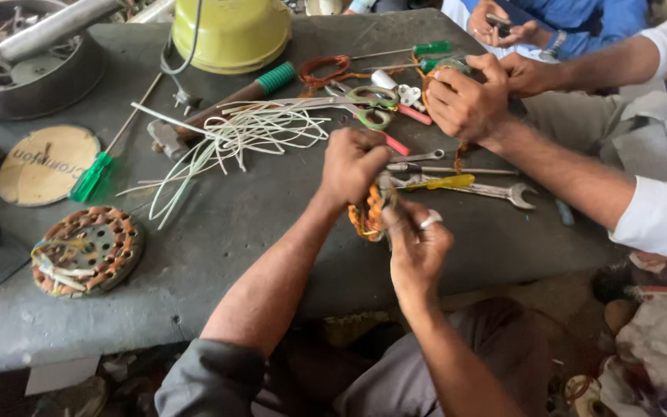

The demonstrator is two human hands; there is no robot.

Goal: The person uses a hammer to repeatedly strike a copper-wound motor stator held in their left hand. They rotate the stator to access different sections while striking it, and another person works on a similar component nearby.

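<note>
Head view: the left hand [353, 164] and the right hand [417, 245] are both closed on a small copper wire coil [367, 216], held just above the near edge of the grey table [272, 232]; the left hand's fingers are curled over the coil's upper part, while the right hand, with a ring on one finger, pinches its lower right side; the coil appears as a loose orange bundle, its long axis running roughly up and down between the two hands, upper end toward the spanner [496, 191]; which end leads cannot be told. Progress, as a judgement: the coil is still in hand and looks untidy, so the work on it seems to be midway; a wound stator [86, 251] lies well to the left of the coil. Beyond the coil lie white sleeving strips [233, 139] and scissors [370, 104]. A co-worker's hands [468, 96], far side of the spanner, grip another coil.
</note>
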